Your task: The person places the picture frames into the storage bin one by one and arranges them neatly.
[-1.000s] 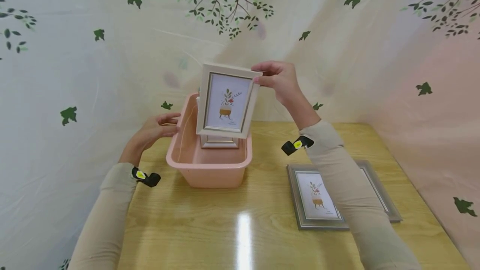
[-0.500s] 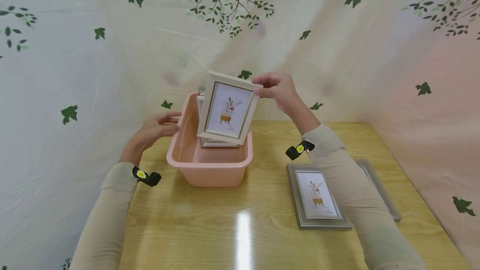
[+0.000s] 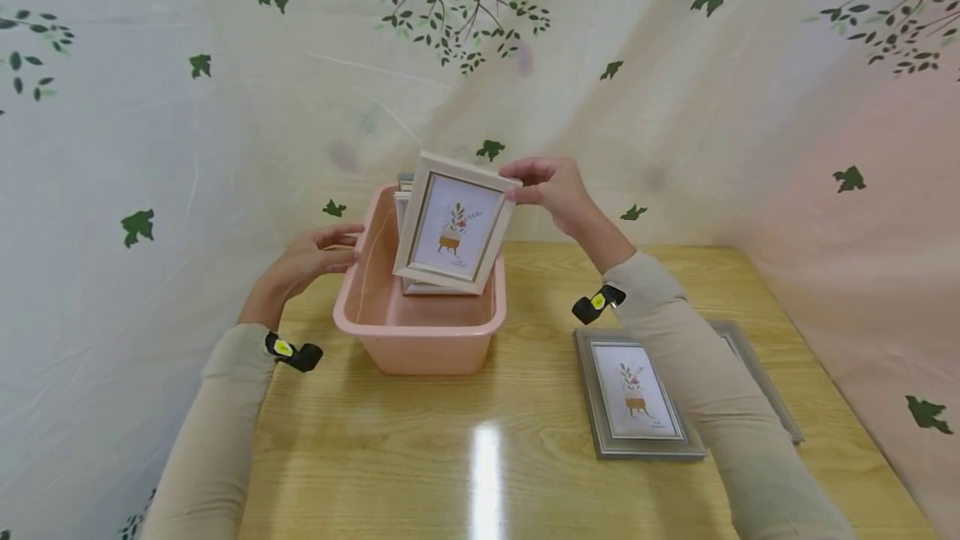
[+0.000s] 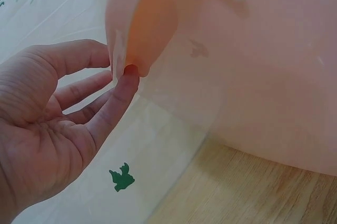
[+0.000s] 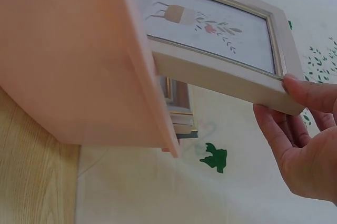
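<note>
In the head view, my right hand [image 3: 553, 194] pinches the upper right corner of a cream picture frame [image 3: 452, 227] with a potted-plant print. The frame tilts, its lower part within the pink plastic basin [image 3: 427, 352]. In the right wrist view, the thumb lies on the frame's face and the fingers are behind its edge. My left hand [image 3: 307, 263] holds the basin's left rim; in the left wrist view one fingertip [image 4: 130, 74] hooks under the lip. Behind the cream frame, other frames [image 3: 401, 202] stand in the basin, mostly covered.
Right of the basin, a grey picture frame [image 3: 637, 394] lies face up on the wooden table [image 3: 375, 457]. Another grey frame [image 3: 780, 407] beside it is partly hidden by my right sleeve. A leaf-printed curtain [image 3: 637, 65] hangs behind the table.
My right hand has lowered the cream frame into the basin, and the frame has tilted clockwise. The left hand keeps its place on the rim.
</note>
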Available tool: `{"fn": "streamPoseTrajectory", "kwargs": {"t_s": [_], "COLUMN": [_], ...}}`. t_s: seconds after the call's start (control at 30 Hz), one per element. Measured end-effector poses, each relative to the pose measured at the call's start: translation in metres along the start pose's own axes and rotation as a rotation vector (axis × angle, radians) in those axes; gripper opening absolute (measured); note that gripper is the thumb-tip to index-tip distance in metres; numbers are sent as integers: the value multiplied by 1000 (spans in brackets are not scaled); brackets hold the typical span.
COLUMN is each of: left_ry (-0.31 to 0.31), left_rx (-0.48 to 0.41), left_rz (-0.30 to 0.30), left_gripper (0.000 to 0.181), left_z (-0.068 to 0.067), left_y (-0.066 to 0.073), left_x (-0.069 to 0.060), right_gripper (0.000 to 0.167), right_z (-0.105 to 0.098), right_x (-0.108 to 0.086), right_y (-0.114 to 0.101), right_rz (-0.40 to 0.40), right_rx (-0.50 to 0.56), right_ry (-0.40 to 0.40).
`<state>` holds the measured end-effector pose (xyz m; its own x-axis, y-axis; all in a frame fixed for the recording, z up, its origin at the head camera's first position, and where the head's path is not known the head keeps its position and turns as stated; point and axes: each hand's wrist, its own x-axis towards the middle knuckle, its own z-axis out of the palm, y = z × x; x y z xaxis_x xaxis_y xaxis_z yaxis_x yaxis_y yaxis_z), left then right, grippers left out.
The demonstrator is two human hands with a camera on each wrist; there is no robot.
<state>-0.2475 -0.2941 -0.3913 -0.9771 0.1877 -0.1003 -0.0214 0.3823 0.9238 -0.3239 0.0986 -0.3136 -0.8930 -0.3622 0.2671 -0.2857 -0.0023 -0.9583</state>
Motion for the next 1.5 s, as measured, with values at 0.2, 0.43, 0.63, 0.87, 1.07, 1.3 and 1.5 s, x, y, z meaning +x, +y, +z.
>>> {"fn": "streamPoseTrajectory", "kwargs": {"t_s": [0.2,0.43,0.63,0.87,1.07,1.3,1.5], "left_ry": [-7,-10,-17,-22,-22,-21,-19], "left_rx": [-2,-16,-32,-43,-46,-41,-43], "left_rz": [-2,-6,-9,-6,-2,4,4], "left_gripper": [67,67,66,67,67,66,65], "left_z": [-1,0,-1,-2,-3,-6,-8], "left_y": [0,0,0,-3,-5,-4,-4], "left_x": [2,3,4,5,7,9,11], "right_gripper": [30,30,29,27,27,25,24], "right_z": [8,14,17,21,25,27,31], "right_x": [4,8,10,13,14,15,15], "right_y": [10,14,19,30,35,40,43], "right_rz": [-27,-20,-13,-5,19,0,-13], "right_rx": [-63,-133,-176,-227,-249,-269,-297], "right_ry": [14,22,8,-34,-58,-73,-92]}}
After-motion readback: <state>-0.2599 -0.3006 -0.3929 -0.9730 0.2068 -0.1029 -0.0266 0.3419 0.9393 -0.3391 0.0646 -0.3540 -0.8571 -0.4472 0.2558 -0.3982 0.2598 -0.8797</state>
